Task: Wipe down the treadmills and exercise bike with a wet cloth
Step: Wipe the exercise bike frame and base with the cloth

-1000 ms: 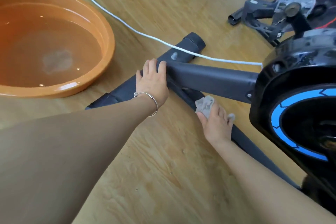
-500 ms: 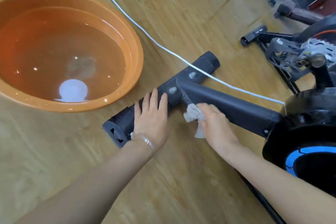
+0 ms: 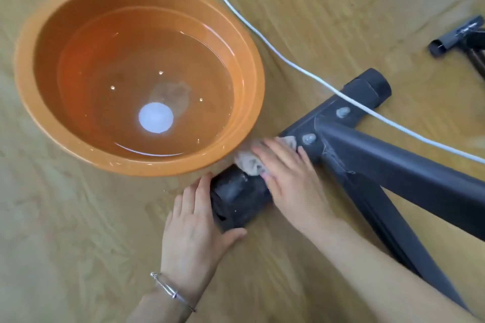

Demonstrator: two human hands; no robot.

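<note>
The left hand (image 3: 193, 231) lies flat on the wooden floor (image 3: 78, 244). Its grip is wide open, with the fingers straight and close together. It holds nothing. Its thumb touches the bottom of the near end of the dark foot bar (image 3: 236, 199), and the side of the hand rests against that end. There is a thin silver bracelet (image 3: 173, 294) on the wrist.

The right hand (image 3: 291, 181) is on top of the foot bar, just past the left hand. Its grip is open too. The fingers are spread out and nearly straight, and they press a small grey cloth (image 3: 249, 164) down on the bar. The cloth is bunched up under the fingertips and sticks out a bit in front of them. This hand is a little blurry.

The foot bar belongs to the bike (image 3: 406, 173), whose thick dark tube goes off to the right. Two round bolts (image 3: 309, 138) sit on the bar where the tube joins it, just beside the right hand.

A big orange basin (image 3: 262, 92) with water in it stands on the floor. Its rim is just beside the cloth and the bar. A white cord (image 3: 288, 63) runs over the floor behind the basin and across the far end of the bar. Another dark bar (image 3: 451, 39) lies well apart at the top right.
</note>
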